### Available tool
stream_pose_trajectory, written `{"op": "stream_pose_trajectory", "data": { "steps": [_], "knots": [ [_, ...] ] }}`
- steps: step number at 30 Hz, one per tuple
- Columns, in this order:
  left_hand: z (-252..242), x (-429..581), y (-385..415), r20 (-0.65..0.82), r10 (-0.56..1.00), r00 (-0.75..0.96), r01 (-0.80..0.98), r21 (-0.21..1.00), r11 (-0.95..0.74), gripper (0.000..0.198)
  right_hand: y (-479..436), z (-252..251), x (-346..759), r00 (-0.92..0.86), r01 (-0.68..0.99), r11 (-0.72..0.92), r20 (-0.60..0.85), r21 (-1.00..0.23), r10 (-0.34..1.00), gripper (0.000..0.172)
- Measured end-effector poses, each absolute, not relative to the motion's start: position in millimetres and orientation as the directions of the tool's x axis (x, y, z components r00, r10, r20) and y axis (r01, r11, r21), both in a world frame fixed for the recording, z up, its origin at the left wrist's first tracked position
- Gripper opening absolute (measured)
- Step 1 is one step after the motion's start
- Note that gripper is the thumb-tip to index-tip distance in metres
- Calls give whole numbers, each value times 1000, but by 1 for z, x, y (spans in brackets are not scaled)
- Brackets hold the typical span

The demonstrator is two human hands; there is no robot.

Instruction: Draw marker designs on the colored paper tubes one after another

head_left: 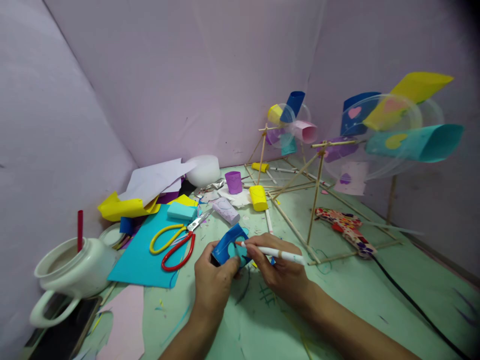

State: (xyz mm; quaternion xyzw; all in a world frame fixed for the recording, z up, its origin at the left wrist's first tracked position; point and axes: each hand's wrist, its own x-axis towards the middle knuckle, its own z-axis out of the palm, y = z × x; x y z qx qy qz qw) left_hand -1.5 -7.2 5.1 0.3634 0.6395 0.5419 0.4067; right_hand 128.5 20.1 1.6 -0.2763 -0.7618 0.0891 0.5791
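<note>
My left hand [215, 275] is closed around a small dark blue paper tube [227, 245] with a light blue cut-out on its side. In my right hand [287, 267] is a white marker [281, 254], its orange-brown tip touching or very near the light blue cut-out. Just beyond my hands lie a pale lilac paper roll [226, 210] and a yellow paper roll [258, 198]; a purple paper tube [234, 182] stands upright behind them. Scissors [190, 234] with one yellow and one red handle lie spread to the left.
At right stands a stick-frame wheel [397, 135] with paper tubes, and a smaller wheel [288, 125] behind. A patterned glue gun [347, 227] trails a black cable. A white teapot [75, 265], turquoise sheet [144, 262], pink scrap [125, 325] and phone [67, 332] are left.
</note>
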Motion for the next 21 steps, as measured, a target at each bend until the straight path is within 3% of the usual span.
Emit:
{"op": "stream_pose_trajectory", "data": {
  "steps": [15,18,21],
  "knots": [
    [5,-2,-8,-153,909,-388,-26,987,155,22,19,-2,129,-206,303,814,800,-496,564,13],
    [1,-3,-6,-221,914,-341,-186,969,165,29,19,-4,132,-120,209,767,762,-607,636,14],
    [-3,-5,-3,-274,900,-340,-315,934,165,34,23,-5,137,127,58,621,623,-782,772,18]
  ]
}}
